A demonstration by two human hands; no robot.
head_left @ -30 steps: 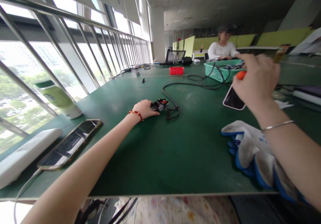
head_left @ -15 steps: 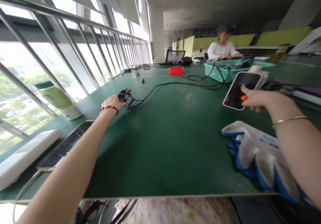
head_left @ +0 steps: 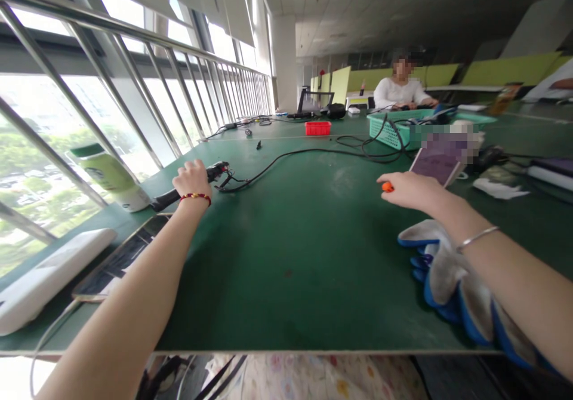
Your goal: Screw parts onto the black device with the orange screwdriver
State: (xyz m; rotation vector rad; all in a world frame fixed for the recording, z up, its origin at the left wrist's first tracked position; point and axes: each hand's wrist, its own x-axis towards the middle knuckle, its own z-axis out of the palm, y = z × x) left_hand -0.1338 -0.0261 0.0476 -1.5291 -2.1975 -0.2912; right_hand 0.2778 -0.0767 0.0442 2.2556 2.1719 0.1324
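Observation:
My left hand point(head_left: 191, 180), with a red and gold bracelet, lies over a black handled device point(head_left: 165, 200). Its fingers look apart and reach past the handle. The device's wired end point(head_left: 218, 172) shows to the right of the hand, with a black cable attached. My right hand point(head_left: 414, 190), wearing a silver bangle, is over the table in front of an upright phone point(head_left: 441, 156) with a lit screen. Its fingers are close together, with a small orange object point(head_left: 387, 187) at the fingertips; whether it is pinched or worn is unclear.
White and blue work gloves point(head_left: 443, 268) lie under my right forearm. To the left are a bottle point(head_left: 111, 176), a flat phone point(head_left: 120, 257) and a white power strip point(head_left: 58, 277). Farther back are a red tray point(head_left: 317, 128), a green basket point(head_left: 385, 131) and a seated person point(head_left: 400, 92).
My right hand has moved left, off the phone, and the phone's dark screen is now lit. The device's handle now shows to the left of my left hand, whose fingers have loosened.

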